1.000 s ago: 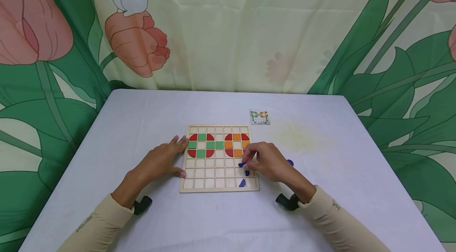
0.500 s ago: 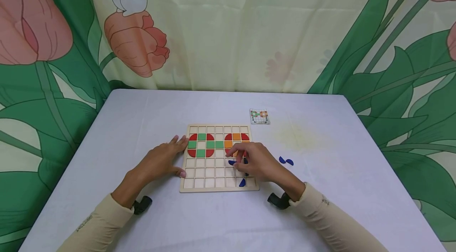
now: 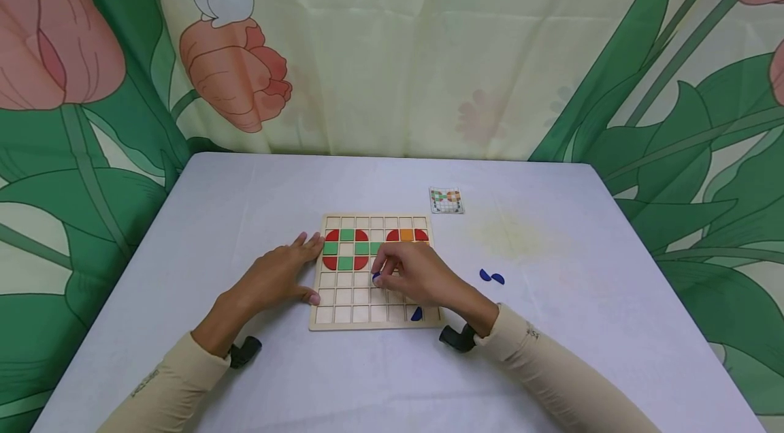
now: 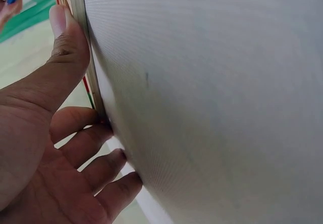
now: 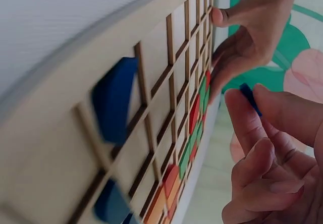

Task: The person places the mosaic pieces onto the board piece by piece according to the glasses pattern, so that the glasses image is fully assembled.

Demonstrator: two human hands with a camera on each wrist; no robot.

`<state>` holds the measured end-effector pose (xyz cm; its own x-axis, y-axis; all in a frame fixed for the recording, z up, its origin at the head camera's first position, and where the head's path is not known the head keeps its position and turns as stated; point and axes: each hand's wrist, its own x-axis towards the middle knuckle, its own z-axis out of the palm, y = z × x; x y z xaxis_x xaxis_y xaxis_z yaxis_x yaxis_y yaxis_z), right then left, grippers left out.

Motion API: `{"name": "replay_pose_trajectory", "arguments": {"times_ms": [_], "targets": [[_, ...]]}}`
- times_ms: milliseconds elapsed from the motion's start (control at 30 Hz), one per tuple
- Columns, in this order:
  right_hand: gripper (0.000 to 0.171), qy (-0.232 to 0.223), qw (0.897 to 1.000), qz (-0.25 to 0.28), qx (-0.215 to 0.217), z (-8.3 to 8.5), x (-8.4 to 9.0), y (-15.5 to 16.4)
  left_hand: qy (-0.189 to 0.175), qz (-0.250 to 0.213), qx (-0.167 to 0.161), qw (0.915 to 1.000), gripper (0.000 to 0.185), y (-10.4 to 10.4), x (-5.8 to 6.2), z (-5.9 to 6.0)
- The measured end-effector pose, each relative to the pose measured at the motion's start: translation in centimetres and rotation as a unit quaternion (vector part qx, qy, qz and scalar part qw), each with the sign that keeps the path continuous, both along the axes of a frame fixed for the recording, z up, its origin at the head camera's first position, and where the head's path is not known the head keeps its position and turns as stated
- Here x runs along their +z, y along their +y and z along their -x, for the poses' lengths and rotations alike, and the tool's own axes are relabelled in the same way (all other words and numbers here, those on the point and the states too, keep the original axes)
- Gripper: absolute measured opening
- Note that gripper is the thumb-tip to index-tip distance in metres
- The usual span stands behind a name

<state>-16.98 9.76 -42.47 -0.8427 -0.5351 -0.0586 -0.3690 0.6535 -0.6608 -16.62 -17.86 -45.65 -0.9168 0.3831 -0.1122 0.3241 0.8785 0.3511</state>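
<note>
My right hand (image 3: 416, 273) pinches a small blue puzzle piece (image 5: 250, 98) between thumb and index finger, over the middle of a square wooden grid board (image 3: 361, 326). My left hand (image 3: 275, 275) rests along the board's left edge, its thumb (image 4: 70, 47) on the frame and the other fingers spread by the side. Red quarter-round pieces (image 3: 361, 235) and green square pieces (image 3: 346, 235) fill cells at the upper left. An orange square (image 3: 407, 235) shows at the upper right, where my right hand hides part of the pattern. A blue curved piece (image 3: 416, 314) lies in the bottom row.
Two loose blue pieces (image 3: 497, 278) lie on the white tablecloth (image 3: 551, 365) right of the board. Behind the board is a small pattern card (image 3: 447, 201). A printed curtain (image 3: 392, 79) hangs beyond the table's back edge.
My right hand has moved left across the board with the blue piece, uncovering the two loose pieces on the right. My left hand has stayed in place.
</note>
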Motion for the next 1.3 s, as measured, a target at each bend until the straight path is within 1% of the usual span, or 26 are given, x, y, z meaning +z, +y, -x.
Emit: {"name": "replay_pose_trajectory", "arguments": {"times_ms": [233, 433, 633, 867, 1100, 1300], "targets": [[0.012, 0.007, 0.999, -0.01, 0.03, 1.1, 0.0, -2.3, -0.01, 0.0, 0.001, 1.0, 0.111, -0.2, 0.1, -0.1], [0.011, -0.014, 0.998, -0.002, 0.059, 2.0, -0.2, -4.2, -0.014, -0.002, 0.0, 0.9999, 0.112, -0.3, 0.1, -0.1], [0.009, -0.003, 0.996, -0.027, 0.088, 2.9, 0.0, -6.0, -0.009, -0.005, -0.004, 0.9999, 0.111, -0.5, 0.1, 0.1], [0.009, -0.02, 0.994, -0.069, 0.081, 3.9, -0.5, -7.8, -0.01, -0.012, -0.012, 0.9998, 0.111, -0.8, 0.0, 0.1], [0.011, -0.008, 0.989, -0.115, 0.088, 4.2, -0.9, -8.7, -0.004, -0.014, -0.019, 0.9997, 0.109, -0.9, -0.1, 0.0], [0.014, 0.003, 0.987, -0.131, 0.091, 4.2, -1.0, -9.1, -0.005, -0.018, -0.019, 0.9996, 0.108, -0.8, 0.2, 0.0]]}}
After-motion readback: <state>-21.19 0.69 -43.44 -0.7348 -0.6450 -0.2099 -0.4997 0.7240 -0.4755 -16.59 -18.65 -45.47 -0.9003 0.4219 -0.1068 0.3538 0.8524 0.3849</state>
